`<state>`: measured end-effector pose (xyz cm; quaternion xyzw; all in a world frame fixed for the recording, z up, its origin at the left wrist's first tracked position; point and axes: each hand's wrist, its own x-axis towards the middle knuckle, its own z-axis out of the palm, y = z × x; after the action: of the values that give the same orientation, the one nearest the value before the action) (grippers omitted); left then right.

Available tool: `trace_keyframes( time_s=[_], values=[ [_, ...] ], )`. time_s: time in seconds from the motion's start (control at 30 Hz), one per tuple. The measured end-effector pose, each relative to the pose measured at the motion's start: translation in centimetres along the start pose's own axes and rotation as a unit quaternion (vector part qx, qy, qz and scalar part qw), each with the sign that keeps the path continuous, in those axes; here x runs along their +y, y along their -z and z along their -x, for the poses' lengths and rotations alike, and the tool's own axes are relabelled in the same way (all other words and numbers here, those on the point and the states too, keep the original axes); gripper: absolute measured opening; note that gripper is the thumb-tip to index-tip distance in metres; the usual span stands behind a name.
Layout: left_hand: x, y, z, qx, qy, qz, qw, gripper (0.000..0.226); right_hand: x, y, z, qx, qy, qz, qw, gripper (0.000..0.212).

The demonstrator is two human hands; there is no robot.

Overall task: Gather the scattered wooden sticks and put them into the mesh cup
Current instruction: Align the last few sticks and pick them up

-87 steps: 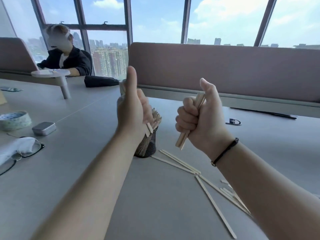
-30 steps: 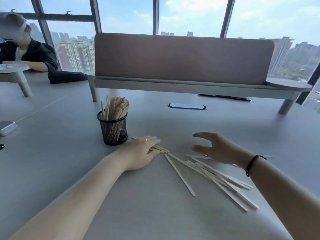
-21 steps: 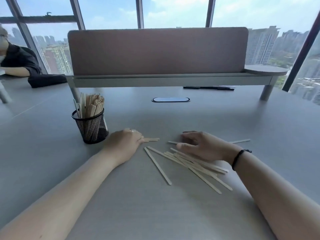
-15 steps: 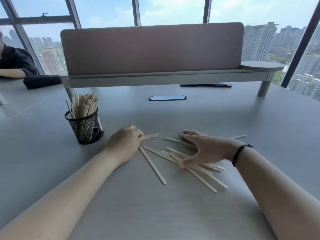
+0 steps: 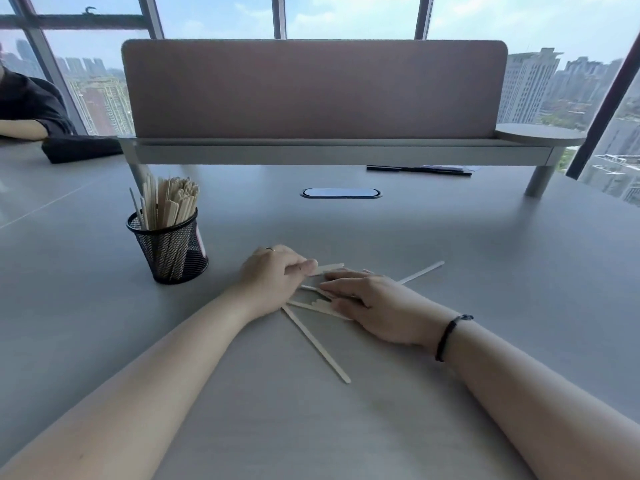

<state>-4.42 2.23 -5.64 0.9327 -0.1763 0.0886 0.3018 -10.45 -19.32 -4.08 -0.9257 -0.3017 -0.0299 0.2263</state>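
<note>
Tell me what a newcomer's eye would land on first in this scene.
First, the two hands meeting mid-table: the left hand and right hand press flat on a loose pile of wooden sticks, which fan out from beneath them. Next, the black mesh cup standing upright to the left of the hands, already crammed with sticks. Behind everything, a wide pink divider panel spans the table against the city skyline.

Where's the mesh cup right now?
In the head view, the mesh cup stands upright on the table, left of the left hand, already holding sticks.
</note>
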Motion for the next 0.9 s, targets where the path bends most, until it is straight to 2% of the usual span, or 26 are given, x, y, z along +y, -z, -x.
trace_keyframes(
  time_s=[0.07,0.17,0.27,0.37,0.47,0.57,0.73,0.83,0.9],
  values=[
    [-0.2,0.4,0.4,-0.059,-0.022,-0.003,0.998,0.071,-0.3,-0.6,-0.7,0.040,0.031,-0.013,0.999,0.032],
    [0.2,1.7,1.6,-0.149,-0.060,-0.005,0.987,0.090,-0.4,-0.4,-1.0,0.122,0.022,-0.051,0.991,0.029],
    [1.2,3.4,2.7,-0.250,-0.055,-0.008,0.967,0.122,0.1,1.3,-0.4,0.225,-0.042,-0.066,0.971,0.025],
    [1.5,3.9,3.0,-0.284,-0.084,-0.047,0.954,0.132,2.1,3.0,0.2,0.221,-0.139,-0.019,0.965,0.024],
    [1.4,3.3,3.0,-0.253,-0.082,-0.024,0.964,0.123,4.6,3.2,0.7,0.138,-0.241,0.011,0.961,0.035],
    [1.6,2.5,2.9,-0.194,-0.062,0.015,0.979,0.099,5.3,2.6,0.7,0.050,-0.265,0.016,0.963,0.051],
    [1.8,1.8,2.6,-0.126,-0.063,-0.013,0.990,0.078,3.5,2.2,0.3,0.060,-0.251,-0.096,0.961,0.050],
    [1.7,1.7,2.5,-0.109,-0.059,-0.006,0.992,0.071,2.2,1.6,0.2,0.062,-0.230,-0.100,0.966,0.044],
    [1.6,1.6,2.5,-0.101,-0.051,0.008,0.993,0.066,1.6,1.5,0.1,0.070,-0.225,-0.098,0.967,0.048]
  ],
)
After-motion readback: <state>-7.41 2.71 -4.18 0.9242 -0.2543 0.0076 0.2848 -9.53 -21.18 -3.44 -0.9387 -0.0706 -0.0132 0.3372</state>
